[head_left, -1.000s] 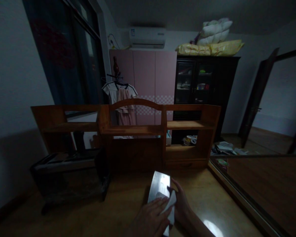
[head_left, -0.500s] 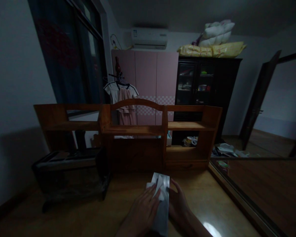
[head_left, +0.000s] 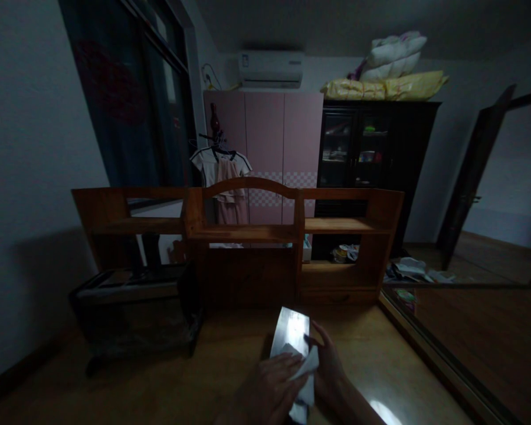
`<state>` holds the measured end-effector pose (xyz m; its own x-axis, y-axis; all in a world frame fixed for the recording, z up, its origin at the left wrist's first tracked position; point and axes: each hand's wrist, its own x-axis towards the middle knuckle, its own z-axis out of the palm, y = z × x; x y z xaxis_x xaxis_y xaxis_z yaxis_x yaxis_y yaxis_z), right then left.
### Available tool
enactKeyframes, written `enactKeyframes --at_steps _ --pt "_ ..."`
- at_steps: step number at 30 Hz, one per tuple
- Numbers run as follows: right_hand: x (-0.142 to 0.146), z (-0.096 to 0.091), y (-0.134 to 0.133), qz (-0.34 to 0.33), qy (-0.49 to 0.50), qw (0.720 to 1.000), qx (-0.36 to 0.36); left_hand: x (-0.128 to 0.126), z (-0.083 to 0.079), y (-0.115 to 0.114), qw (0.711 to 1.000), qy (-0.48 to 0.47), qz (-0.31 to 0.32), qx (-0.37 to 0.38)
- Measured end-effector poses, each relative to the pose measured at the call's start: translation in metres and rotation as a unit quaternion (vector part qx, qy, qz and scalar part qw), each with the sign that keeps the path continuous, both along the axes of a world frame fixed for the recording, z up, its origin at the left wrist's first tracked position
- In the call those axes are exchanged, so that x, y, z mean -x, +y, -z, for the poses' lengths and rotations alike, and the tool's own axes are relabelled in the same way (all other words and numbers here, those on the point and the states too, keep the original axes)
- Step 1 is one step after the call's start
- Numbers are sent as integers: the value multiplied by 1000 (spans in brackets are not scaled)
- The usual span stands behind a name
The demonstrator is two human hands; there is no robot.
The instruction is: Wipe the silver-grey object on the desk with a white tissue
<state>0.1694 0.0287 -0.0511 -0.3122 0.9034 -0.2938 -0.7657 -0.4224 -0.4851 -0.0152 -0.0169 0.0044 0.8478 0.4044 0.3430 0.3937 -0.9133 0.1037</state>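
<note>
Silvery block (head_left: 292,326) part-hidden by left hand (head_left: 272,386), tissue (head_left: 308,364) part-covered too, cabinet contents (head_left: 367,156) seemingly indistinct

Box-like block (head_left: 293,330): silvery grey, white glare at far end. Cloth (head_left: 310,361): white. Tabletop (head_left: 230,336): golden brown, with white reflected spot. Shelf unit (head_left: 248,234): reddish-brown wood, lighter on shelf boards. Black tank (head_left: 133,319), whitish smears low on front. Wardrobe (head_left: 265,130): pink, band of pale checks across doors. Shirt (head_left: 207,162): white, dark trim stripes; garment (head_left: 231,200) beside it dusty pink. Cabinet (head_left: 413,141): black. Bags (head_left: 416,87): yellow, reddish marks. Bedding (head_left: 396,56): white. Window (head_left: 110,88): dark blue, dull red patch.
</note>
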Motion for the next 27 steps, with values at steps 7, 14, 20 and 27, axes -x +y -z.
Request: enactKeyframes --at_steps 7,14,20,27 --pt "-1 -2 -1 -29 33 998 -42 4 14 12 999 -37 -35 -15" --pt "-2 -2 -1 -41 73 994 -65 12 33 23 988 -62 -129 -63" --pt "-1 -2 -3 -46 88 992 -73 17 36 23 982 -76 -76 -155" --pt "-3 -2 -4 32 -25 999 17 -6 37 17 989 -47 75 -120"
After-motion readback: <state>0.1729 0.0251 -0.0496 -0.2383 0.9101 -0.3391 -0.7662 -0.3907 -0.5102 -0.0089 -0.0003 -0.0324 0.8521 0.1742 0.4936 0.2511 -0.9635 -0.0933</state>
